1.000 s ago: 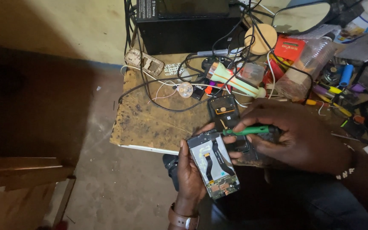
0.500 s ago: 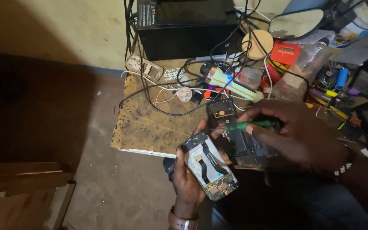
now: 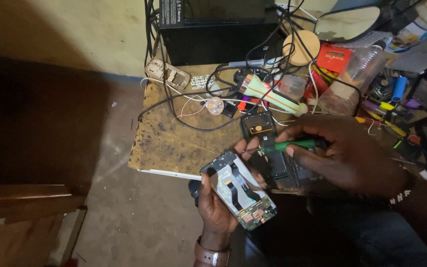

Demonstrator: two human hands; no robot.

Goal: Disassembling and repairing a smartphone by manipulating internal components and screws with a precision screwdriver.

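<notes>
Head view is showing two hands working just off the front edge of a worn tabletop (image 3: 174, 143). Left hand (image 3: 218, 207) is cradling one opened phone (image 3: 239, 190) from below, fingers curled round its sides, so the phone is hanging tilted in the air with its inner board and ribbon cables facing up. Right hand (image 3: 342, 158) is pinching one green-handled screwdriver (image 3: 292, 145) between thumb and fingers, its tip pointing left toward the phone's top edge. One black back cover (image 3: 265, 146) is lying on the tabletop near the front edge, partly hidden under the right hand. One bare phone frame (image 3: 169, 74) is sitting at the back left corner. One pale green torch (image 3: 268, 94) and one clear plastic bottle (image 3: 354, 79) are lying among tangled black cables (image 3: 198, 94), which are crowding the back of the tabletop. One black box (image 3: 213, 29) is standing along the back edge.
</notes>
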